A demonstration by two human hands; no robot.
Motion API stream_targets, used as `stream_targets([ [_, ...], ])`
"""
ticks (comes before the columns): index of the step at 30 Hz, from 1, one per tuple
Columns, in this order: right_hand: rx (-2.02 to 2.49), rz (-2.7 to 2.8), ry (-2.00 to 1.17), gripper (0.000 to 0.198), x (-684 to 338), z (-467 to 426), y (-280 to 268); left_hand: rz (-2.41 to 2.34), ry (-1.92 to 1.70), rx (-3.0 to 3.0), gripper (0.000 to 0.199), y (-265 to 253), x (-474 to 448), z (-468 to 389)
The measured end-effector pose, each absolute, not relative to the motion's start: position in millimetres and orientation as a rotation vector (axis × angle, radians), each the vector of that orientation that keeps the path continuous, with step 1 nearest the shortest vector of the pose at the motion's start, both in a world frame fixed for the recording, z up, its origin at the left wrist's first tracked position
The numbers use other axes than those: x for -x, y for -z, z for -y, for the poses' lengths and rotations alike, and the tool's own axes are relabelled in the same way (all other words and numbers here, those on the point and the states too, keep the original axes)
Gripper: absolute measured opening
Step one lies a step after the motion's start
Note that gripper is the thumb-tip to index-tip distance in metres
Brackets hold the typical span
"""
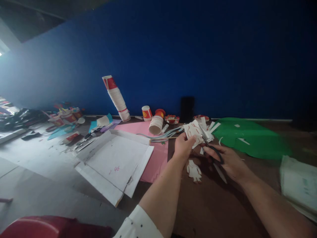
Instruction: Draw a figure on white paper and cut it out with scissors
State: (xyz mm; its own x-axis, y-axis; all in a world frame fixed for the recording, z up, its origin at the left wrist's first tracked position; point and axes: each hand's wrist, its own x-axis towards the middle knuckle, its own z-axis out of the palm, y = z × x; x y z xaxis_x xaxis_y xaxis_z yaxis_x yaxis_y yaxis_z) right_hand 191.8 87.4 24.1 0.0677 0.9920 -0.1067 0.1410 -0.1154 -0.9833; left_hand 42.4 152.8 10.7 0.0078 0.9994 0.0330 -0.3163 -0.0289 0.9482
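My left hand (182, 147) is pinched on the white paper piece (195, 132) with reddish lines drawn on it, held up over the brown table (213, 205). My right hand (229, 161) is closed through the handles of the black scissors (210, 147), blades at the paper's edge. I'd say the cutting is partway: one hand-shaped cutout (194, 171) already lies finished just below my left hand, white offcut strips (212, 126) lie past the paper (near the green sheet (247, 137)), and the held piece shows drawn lines not yet cut.
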Motion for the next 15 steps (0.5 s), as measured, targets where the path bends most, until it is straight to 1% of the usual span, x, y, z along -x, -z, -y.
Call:
stream_targets([
  [7,1.417,1.213,-1.188,0.066,-191.8,-87.1,-22.4,-0.949,-1.334,-1.016,0.021,-10.4,-41.8,-152.9],
  [15,1.428,1.225,-1.179,0.065,-192.2,-88.8,-21.7,-0.937,-1.347,-0.997,0.018,-11.7,-41.8,-151.0],
])
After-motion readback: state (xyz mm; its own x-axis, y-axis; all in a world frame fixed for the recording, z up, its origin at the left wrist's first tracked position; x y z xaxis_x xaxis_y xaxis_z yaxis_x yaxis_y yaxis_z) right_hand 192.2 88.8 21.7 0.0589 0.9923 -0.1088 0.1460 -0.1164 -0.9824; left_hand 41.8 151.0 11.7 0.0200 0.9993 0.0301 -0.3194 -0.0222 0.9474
